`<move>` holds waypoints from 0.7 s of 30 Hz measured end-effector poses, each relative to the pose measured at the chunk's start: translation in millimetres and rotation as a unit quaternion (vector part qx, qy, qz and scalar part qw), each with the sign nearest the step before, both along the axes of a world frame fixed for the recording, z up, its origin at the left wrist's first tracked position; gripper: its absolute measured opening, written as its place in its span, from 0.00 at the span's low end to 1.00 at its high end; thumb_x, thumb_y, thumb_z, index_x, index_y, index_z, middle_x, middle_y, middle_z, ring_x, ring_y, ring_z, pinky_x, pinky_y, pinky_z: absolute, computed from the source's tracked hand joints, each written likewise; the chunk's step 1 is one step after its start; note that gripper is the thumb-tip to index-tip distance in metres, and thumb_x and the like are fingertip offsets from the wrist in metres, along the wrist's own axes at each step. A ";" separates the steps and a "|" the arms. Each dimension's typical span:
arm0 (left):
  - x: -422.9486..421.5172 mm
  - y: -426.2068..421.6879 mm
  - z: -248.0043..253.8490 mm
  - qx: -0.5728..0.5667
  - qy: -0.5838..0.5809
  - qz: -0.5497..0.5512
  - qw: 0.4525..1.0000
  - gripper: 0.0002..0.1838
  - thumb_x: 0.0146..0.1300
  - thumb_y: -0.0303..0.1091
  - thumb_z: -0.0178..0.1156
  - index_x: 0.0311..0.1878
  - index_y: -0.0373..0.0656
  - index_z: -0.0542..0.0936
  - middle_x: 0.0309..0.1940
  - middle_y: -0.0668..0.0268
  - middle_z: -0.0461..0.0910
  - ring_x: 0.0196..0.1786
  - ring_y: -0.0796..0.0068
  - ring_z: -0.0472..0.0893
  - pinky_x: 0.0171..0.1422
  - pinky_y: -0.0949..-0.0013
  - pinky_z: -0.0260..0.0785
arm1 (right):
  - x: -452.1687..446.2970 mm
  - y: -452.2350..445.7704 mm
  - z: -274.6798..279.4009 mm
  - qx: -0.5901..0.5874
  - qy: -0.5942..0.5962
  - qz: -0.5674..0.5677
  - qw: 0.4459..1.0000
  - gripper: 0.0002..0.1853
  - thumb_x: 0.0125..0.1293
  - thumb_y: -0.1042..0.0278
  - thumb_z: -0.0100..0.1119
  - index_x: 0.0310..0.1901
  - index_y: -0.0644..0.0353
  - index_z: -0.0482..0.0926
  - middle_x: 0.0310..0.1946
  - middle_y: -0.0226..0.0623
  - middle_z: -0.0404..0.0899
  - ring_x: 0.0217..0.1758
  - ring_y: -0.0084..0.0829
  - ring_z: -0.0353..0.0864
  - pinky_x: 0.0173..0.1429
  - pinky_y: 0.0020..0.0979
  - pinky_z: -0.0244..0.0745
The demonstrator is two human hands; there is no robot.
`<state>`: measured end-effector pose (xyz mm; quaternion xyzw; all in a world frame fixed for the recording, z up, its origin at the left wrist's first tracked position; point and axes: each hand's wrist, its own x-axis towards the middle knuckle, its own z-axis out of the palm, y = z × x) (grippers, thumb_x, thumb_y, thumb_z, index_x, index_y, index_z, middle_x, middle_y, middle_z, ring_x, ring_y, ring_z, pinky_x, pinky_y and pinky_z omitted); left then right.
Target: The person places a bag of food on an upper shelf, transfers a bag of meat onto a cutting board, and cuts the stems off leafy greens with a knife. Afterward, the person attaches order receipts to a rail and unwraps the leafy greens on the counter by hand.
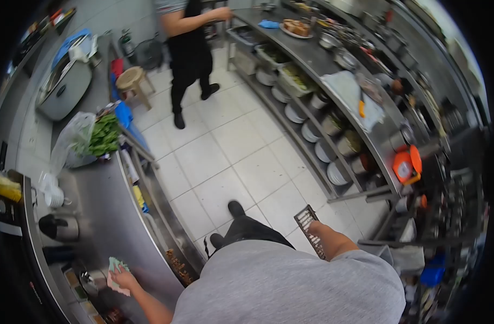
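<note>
My left hand (124,278) is on a pale green and pink cloth (115,264) over the steel counter (114,216), its fingers bent over the cloth. Close beside it stands a shiny metal pot (90,281). Further along the counter are a kettle (59,227) and a stack of white cups (53,197). My right hand (315,229) hangs low on my other side, its fingers mostly hidden. It overlaps a dark slotted metal grate (305,215) in view; whether the two touch I cannot tell.
A co-worker (191,56) in a black apron stands ahead on the tiled floor (225,146). Leafy greens (104,135) lie at the left counter's far end, near a stool (132,80). On the right bench (312,56) are a knife (361,107) and an orange scale (407,164).
</note>
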<state>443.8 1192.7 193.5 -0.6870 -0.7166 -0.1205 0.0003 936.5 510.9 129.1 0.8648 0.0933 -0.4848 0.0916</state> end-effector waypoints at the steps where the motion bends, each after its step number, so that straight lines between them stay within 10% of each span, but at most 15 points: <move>1: -30.2 30.4 -32.1 0.032 -0.022 -0.063 0.997 0.25 0.63 0.40 0.58 0.63 0.43 0.72 0.58 0.51 0.73 0.61 0.55 0.72 0.64 0.56 0.64 | 15.2 7.3 -9.5 -0.017 0.041 -0.053 0.998 0.14 0.50 0.63 0.64 0.35 0.64 0.84 0.34 0.45 0.84 0.35 0.40 0.84 0.42 0.38 0.79; 2: -7.4 20.7 1.3 0.011 -0.091 -0.061 0.994 0.13 0.58 0.31 0.62 0.47 0.38 0.81 0.41 0.55 0.82 0.40 0.61 0.81 0.44 0.59 0.74 | 33.2 15.7 -19.0 -0.041 0.080 -0.089 0.992 0.15 0.51 0.61 0.66 0.35 0.64 0.84 0.32 0.43 0.84 0.31 0.37 0.84 0.40 0.38 0.79; 3: -20.6 33.7 -3.8 -0.157 -0.437 0.026 0.885 0.09 0.57 0.33 0.62 0.38 0.40 0.83 0.31 0.60 0.82 0.27 0.66 0.81 0.31 0.65 0.73 | 58.5 32.5 -30.7 -0.080 0.110 -0.059 0.989 0.15 0.53 0.59 0.67 0.33 0.64 0.84 0.29 0.42 0.84 0.27 0.33 0.83 0.37 0.38 0.79; 4: 35.0 12.0 64.2 -0.191 -0.299 0.123 0.927 0.09 0.55 0.33 0.65 0.38 0.42 0.82 0.27 0.62 0.82 0.20 0.70 0.79 0.22 0.67 0.70 | 87.3 53.2 -42.4 -0.071 0.124 -0.059 0.988 0.17 0.54 0.56 0.68 0.33 0.65 0.83 0.30 0.42 0.84 0.28 0.34 0.83 0.35 0.39 0.79; 7: 71.2 38.9 83.8 -0.001 -0.293 0.036 0.955 0.22 0.52 0.38 0.69 0.48 0.36 0.81 0.48 0.49 0.79 0.55 0.56 0.76 0.62 0.60 0.64 | 165.9 189.1 -34.3 0.016 0.068 -0.055 0.996 0.10 0.55 0.64 0.66 0.29 0.63 0.83 0.22 0.41 0.81 0.21 0.32 0.79 0.26 0.36 0.76; 9: 127.2 42.4 120.5 0.047 -0.209 -0.005 0.977 0.22 0.52 0.40 0.68 0.49 0.41 0.81 0.56 0.46 0.73 0.64 0.52 0.67 0.68 0.58 0.58 | 248.7 273.3 -139.3 0.192 0.063 0.028 0.979 0.10 0.56 0.63 0.64 0.24 0.60 0.81 0.18 0.39 0.78 0.17 0.32 0.76 0.20 0.36 0.71; 12: 206.0 38.8 163.9 0.011 -0.250 -0.014 0.968 0.26 0.54 0.40 0.67 0.56 0.42 0.76 0.63 0.47 0.65 0.67 0.51 0.64 0.69 0.58 0.57 | 274.0 456.8 -95.3 0.340 -0.149 0.404 0.836 0.15 0.58 0.58 0.62 0.20 0.59 0.77 0.17 0.40 0.76 0.18 0.33 0.75 0.24 0.39 0.70; 13: 232.7 45.1 168.1 -0.001 -0.277 -0.016 0.961 0.29 0.54 0.39 0.67 0.59 0.41 0.74 0.65 0.47 0.62 0.68 0.51 0.63 0.70 0.58 0.56 | 270.7 517.6 -72.0 0.392 -0.152 0.413 0.808 0.10 0.58 0.61 0.62 0.29 0.60 0.79 0.25 0.41 0.79 0.27 0.31 0.78 0.31 0.35 0.74; 14: 258.1 53.7 172.5 -0.005 -0.286 -0.010 0.958 0.29 0.54 0.39 0.67 0.59 0.41 0.74 0.65 0.47 0.62 0.68 0.51 0.63 0.70 0.58 0.56 | 232.6 577.3 29.2 0.428 -0.007 0.089 0.899 0.09 0.59 0.67 0.61 0.39 0.61 0.80 0.33 0.40 0.81 0.34 0.29 0.80 0.36 0.31 0.76; 15: 279.9 64.3 176.9 0.016 -0.285 -0.037 0.958 0.32 0.54 0.39 0.67 0.62 0.41 0.70 0.67 0.47 0.59 0.68 0.50 0.62 0.70 0.58 0.56 | 215.0 624.8 65.0 0.477 0.076 0.022 0.875 0.15 0.55 0.68 0.65 0.44 0.61 0.79 0.32 0.38 0.81 0.34 0.29 0.79 0.39 0.29 0.75; 21: 403.5 187.3 236.9 0.187 -0.207 -0.199 0.940 0.44 0.50 0.40 0.69 0.70 0.43 0.59 0.71 0.51 0.52 0.73 0.50 0.53 0.74 0.45 0.42 | 118.1 784.1 155.0 0.514 0.302 0.232 0.769 0.13 0.59 0.70 0.62 0.46 0.60 0.79 0.34 0.34 0.81 0.37 0.24 0.79 0.45 0.27 0.74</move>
